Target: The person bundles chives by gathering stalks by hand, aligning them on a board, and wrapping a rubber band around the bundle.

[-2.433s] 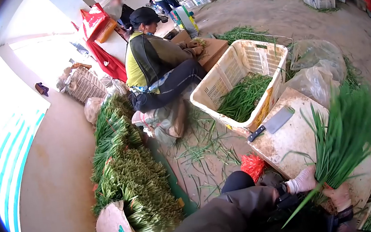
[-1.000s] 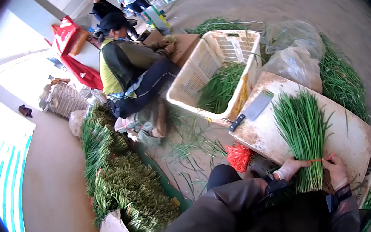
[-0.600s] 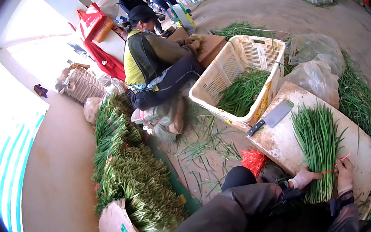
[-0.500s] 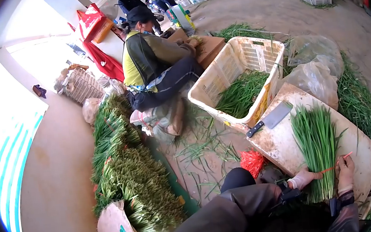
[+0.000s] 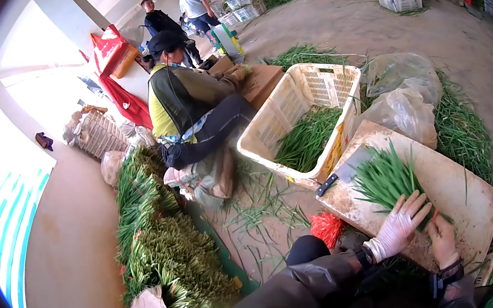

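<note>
A bunch of long green chives point(image 5: 387, 178) lies on the white, dirt-stained board point(image 5: 469, 191). My left hand point(image 5: 396, 226), in a pale thin glove, lies over the bunch with its fingers stretched out. At the stem end my right hand point(image 5: 443, 239) is closed around a red tie point(image 5: 434, 214), close to the stems. The lower stems are mostly hidden by my hands. A black-handled cleaver point(image 5: 328, 184) rests on the board's far left part, its blade partly covered by leaf tips. Beside the board's left edge sits a bundle of red ties point(image 5: 328, 229).
Beyond the board stands a cream plastic crate point(image 5: 252, 147) holding loose chives. Many bundled chives point(image 5: 175, 249) are piled on the left. A co-worker point(image 5: 187, 93) sits behind the crate. Clear plastic bags point(image 5: 407, 112) and loose greens point(image 5: 462, 127) lie at the right.
My left hand has moved up from the stems onto the bunch, its fingers now spread. The bunch's leaf tips have swung left over the cleaver blade. The view has shifted slightly.
</note>
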Motion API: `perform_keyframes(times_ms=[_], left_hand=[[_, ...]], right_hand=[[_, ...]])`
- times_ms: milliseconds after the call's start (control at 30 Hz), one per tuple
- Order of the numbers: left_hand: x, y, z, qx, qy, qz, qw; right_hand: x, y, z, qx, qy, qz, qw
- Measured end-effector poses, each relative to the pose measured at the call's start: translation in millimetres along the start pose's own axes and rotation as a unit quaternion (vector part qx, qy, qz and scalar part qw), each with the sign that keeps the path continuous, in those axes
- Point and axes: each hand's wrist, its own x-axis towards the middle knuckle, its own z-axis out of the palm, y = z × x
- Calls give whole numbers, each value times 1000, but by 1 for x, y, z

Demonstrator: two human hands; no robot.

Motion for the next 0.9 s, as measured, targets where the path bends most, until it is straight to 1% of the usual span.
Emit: perform_keyframes(times_ms=[33,100,133,167,200,233,300,367,433,467,533,567,600,633,667,700,733,767,800,833,900], left_hand=[[2,2,0,7,-33,18,999],[2,6,3,20,-98,54,994],[1,7,9,32,-108,57,992],[-2,4,25,62,-93,68,991],[-7,-3,48,92,-77,78,990],[-6,-3,55,122,-61,89,987],[-5,-4,59,113,-113,63,985],[-2,3,56,107,-164,56,979],[-1,3,59,134,-165,68,975],[2,5,52,136,-160,64,976],[5,-1,63,203,-190,81,957],[4,-8,71,215,-171,104,956],[5,-11,76,213,-172,104,956],[0,-19,94,230,-140,98,958],[0,-18,96,232,-165,69,956],[4,-13,89,207,-127,75,967],[7,-9,91,209,-114,75,968],[9,-6,91,210,-58,88,972],[10,-6,90,180,-45,86,979],[12,-6,92,202,-42,74,976],[14,-5,96,213,-48,66,974]], right_hand=[[-8,-1,3,-44,-18,-22,999],[-22,2,16,-7,-51,-19,998],[-25,-26,18,31,-88,33,995],[-34,-3,21,-8,-114,30,993],[-40,-1,22,-31,-133,10,991],[-43,-3,23,-54,-150,-9,987],[-46,-8,23,-117,-182,-57,975],[-52,-8,27,-137,-155,-88,974],[-52,-5,26,-137,-162,-106,971],[-54,-3,28,-135,-144,-131,971],[-51,-17,24,-166,-151,-111,968],[-52,-15,27,-162,-141,-104,971],[-52,-15,30,-139,-123,-95,978],[-50,-21,31,-101,-89,-93,987],[-46,-25,30,-95,-93,-97,986],[-43,-30,28,-72,-73,-111,989],[-40,-31,27,-66,-51,-107,991],[-37,-38,23,-37,-24,-115,992],[-35,-40,21,-25,-16,-99,995],[-32,-34,23,-30,-1,-98,995],[-23,-25,26,-1,47,-59,997]])
